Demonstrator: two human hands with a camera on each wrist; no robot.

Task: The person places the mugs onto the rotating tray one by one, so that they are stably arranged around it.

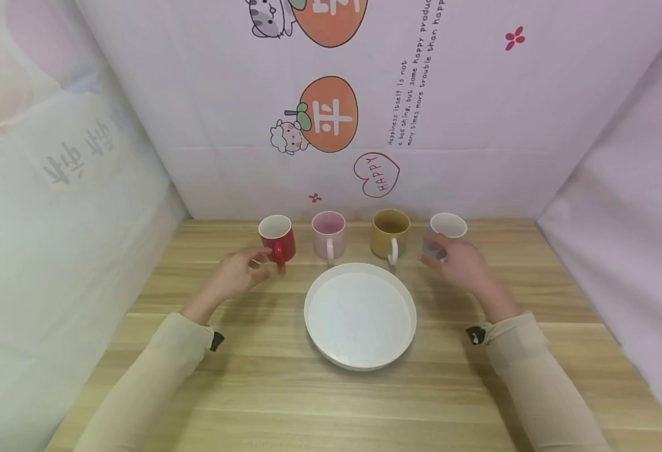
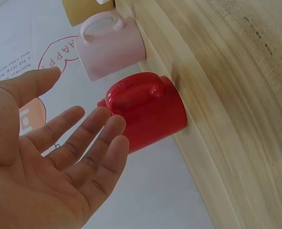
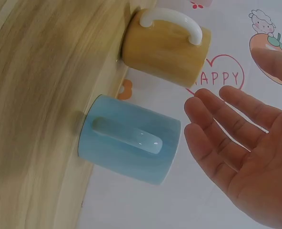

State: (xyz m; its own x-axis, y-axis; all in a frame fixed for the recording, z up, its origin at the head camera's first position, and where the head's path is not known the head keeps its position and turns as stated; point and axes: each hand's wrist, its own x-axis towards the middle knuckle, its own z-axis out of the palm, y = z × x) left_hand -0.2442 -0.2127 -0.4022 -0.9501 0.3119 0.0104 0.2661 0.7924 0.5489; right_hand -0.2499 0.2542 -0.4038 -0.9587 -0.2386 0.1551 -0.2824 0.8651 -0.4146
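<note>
Near the red mug (image 1: 287,243), my left hand (image 1: 236,274) has its thumb and fingers spread apart. In the left wrist view the fingertips overlap the near edge of the red mug; whether they touch it I cannot tell. My right hand (image 1: 462,263) hovers in front of the light blue mug (image 3: 131,140), hiding part of it in the head view. The right wrist view has those fingers extended beside its rim, with a small gap. Between these two stand a pink mug (image 1: 329,243) and a mustard mug (image 1: 386,243) with a white handle.
A round white tray (image 1: 360,320) with a low rim lies on the wooden table (image 1: 285,402), in front of the mugs. Behind the mug row rises a printed white cloth (image 1: 229,144). More cloth hangs at the left and right sides.
</note>
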